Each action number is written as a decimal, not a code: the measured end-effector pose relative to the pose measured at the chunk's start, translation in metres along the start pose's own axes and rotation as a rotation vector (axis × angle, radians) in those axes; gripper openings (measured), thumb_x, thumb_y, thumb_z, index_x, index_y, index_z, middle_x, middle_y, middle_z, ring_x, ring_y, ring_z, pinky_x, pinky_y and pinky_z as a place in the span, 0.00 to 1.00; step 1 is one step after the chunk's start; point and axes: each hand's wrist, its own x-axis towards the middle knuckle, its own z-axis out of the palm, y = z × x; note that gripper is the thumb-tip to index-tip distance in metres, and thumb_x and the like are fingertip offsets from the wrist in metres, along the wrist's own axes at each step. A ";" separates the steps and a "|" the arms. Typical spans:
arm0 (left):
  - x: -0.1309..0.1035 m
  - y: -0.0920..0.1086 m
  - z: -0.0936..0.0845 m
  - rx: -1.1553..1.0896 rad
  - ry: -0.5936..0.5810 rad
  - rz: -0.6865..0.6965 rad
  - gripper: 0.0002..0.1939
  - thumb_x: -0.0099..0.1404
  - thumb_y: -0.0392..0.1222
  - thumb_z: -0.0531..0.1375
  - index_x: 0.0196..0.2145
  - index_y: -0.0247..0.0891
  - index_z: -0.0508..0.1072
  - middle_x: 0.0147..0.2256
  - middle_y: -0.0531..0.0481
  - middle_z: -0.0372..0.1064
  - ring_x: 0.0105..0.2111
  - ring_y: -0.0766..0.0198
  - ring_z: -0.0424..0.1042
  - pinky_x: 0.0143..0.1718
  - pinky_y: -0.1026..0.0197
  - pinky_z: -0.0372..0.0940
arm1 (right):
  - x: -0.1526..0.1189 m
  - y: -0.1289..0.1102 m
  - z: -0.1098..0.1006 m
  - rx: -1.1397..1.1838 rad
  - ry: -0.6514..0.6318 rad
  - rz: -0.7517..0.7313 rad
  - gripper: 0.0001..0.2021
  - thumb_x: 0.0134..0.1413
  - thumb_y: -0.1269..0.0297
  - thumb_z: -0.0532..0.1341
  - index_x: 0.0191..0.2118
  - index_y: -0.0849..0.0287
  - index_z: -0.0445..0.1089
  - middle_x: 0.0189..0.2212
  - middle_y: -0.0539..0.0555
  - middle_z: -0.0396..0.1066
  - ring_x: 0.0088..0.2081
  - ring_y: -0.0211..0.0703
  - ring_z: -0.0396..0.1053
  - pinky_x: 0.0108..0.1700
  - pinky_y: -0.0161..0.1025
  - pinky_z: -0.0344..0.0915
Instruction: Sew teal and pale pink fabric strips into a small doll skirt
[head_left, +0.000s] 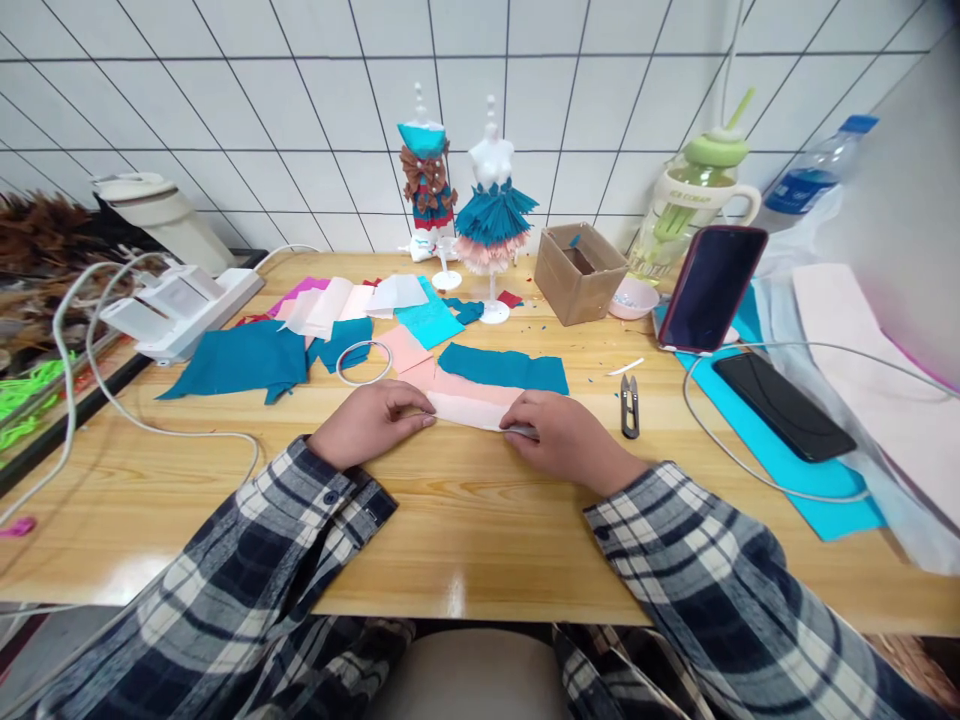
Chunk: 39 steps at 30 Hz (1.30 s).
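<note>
A pale pink strip of crepe paper [469, 410] stretches between my two hands, just above the wooden table. My left hand [373, 420] pinches its left end, and my right hand [559, 432] grips the right end with curled fingers. Just beyond the strip lie a dark teal paper strip [502, 368] and a peach paper piece [405, 348]. A white ring [364, 363] rests by my left hand. To the right of my right hand are thread snips [630, 408]. Two small dress forms stand behind, one wearing a teal and peach ruffled paper skirt [495, 215].
At the left are a power strip [180, 310] with cables and teal paper [240, 358]. Along the back stand a cardboard box [580, 272], a small pink bowl [634, 300] and a jug [679, 215]. One phone [712, 288] is propped up; another phone [782, 405] lies flat on papers.
</note>
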 end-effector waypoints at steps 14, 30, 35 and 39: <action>0.009 0.002 0.017 0.009 0.097 -0.211 0.15 0.62 0.51 0.57 0.33 0.38 0.76 0.28 0.51 0.71 0.28 0.64 0.68 0.30 0.62 0.61 | 0.007 -0.005 0.000 -0.040 0.000 0.220 0.09 0.56 0.61 0.59 0.28 0.59 0.69 0.28 0.51 0.67 0.30 0.37 0.62 0.31 0.35 0.52; 0.015 -0.008 0.024 0.204 0.144 -0.145 0.14 0.61 0.52 0.60 0.30 0.37 0.72 0.33 0.48 0.69 0.36 0.58 0.68 0.38 0.57 0.62 | 0.016 -0.002 0.005 -0.116 -0.060 0.229 0.15 0.60 0.57 0.56 0.24 0.59 0.68 0.28 0.52 0.64 0.30 0.39 0.61 0.32 0.36 0.52; 0.016 -0.002 0.021 0.282 0.118 -0.159 0.16 0.62 0.54 0.59 0.35 0.38 0.74 0.36 0.45 0.70 0.40 0.53 0.68 0.43 0.52 0.63 | 0.019 -0.001 0.006 -0.145 -0.079 0.231 0.14 0.58 0.58 0.58 0.25 0.59 0.69 0.29 0.52 0.65 0.31 0.40 0.62 0.33 0.37 0.52; 0.012 0.026 0.020 0.350 0.213 -0.086 0.25 0.68 0.49 0.52 0.58 0.34 0.63 0.53 0.37 0.65 0.55 0.47 0.62 0.56 0.45 0.56 | 0.018 -0.001 0.006 -0.154 -0.080 0.220 0.13 0.57 0.57 0.59 0.26 0.58 0.70 0.30 0.53 0.67 0.33 0.41 0.63 0.33 0.37 0.53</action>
